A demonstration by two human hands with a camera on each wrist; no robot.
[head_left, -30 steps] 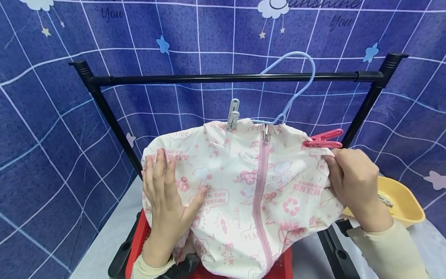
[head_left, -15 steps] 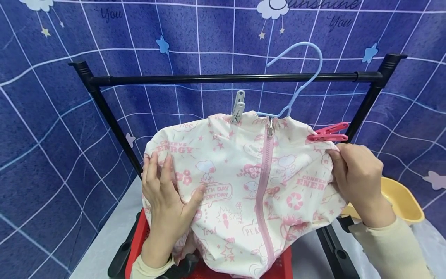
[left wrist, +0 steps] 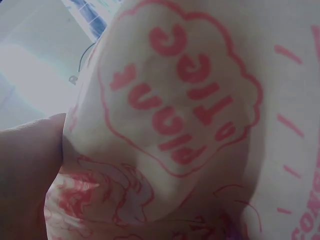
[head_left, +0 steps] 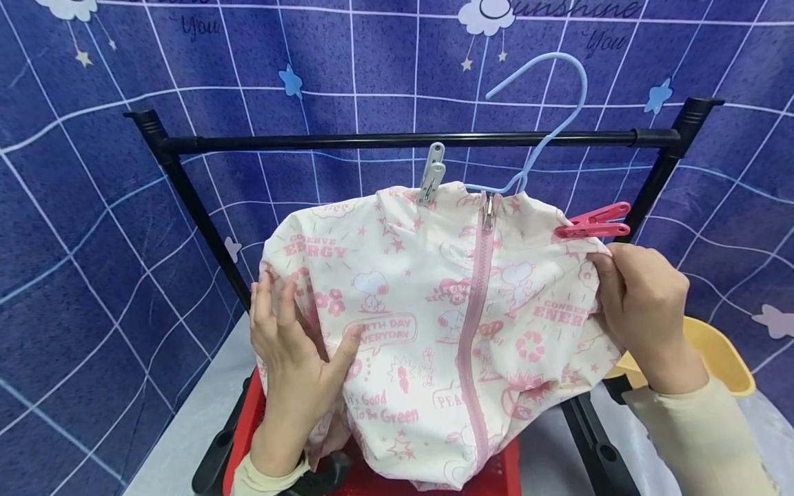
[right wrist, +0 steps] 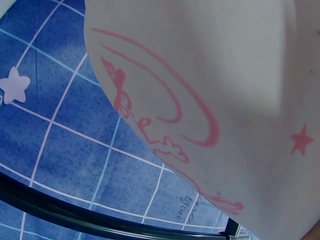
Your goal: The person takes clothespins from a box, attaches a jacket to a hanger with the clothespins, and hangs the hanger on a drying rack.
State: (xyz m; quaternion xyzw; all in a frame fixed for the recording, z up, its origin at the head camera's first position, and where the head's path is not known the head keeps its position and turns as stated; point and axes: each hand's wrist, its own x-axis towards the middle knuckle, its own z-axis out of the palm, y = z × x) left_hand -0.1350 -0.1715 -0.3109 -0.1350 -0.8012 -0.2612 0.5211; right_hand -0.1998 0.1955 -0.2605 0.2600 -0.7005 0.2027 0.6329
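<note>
A white jacket [head_left: 397, 275] with pink prints and a pink zipper [head_left: 474, 324] is on a light-blue hanger, whose hook [head_left: 584, 76] rises past the rack's rod. A grey clothespin [head_left: 432, 176] clips the jacket near the collar, and a pink clothespin [head_left: 595, 222] sits at the shoulder on the right. My right hand [head_left: 648, 303] pinches the fabric just below that pink clothespin. With fingers extended, my left hand [head_left: 294, 365] lies against the sleeve on the left. Printed jacket fabric [left wrist: 175, 90] fills most of the left wrist view; fabric [right wrist: 225, 75] also covers much of the right wrist view.
A black rod [head_left: 360, 142] spans the rack behind the jacket. Below is a red basket [head_left: 511, 468], partly hidden by the jacket. A yellow bowl [head_left: 722, 358] stands behind my right wrist, and a black rack foot [head_left: 598, 448] lies at the lower right.
The jacket and hanger have risen and shifted slightly right, bringing the hook's tip from about the rod's height to above it. My right hand moved up with them; my left stays low.
</note>
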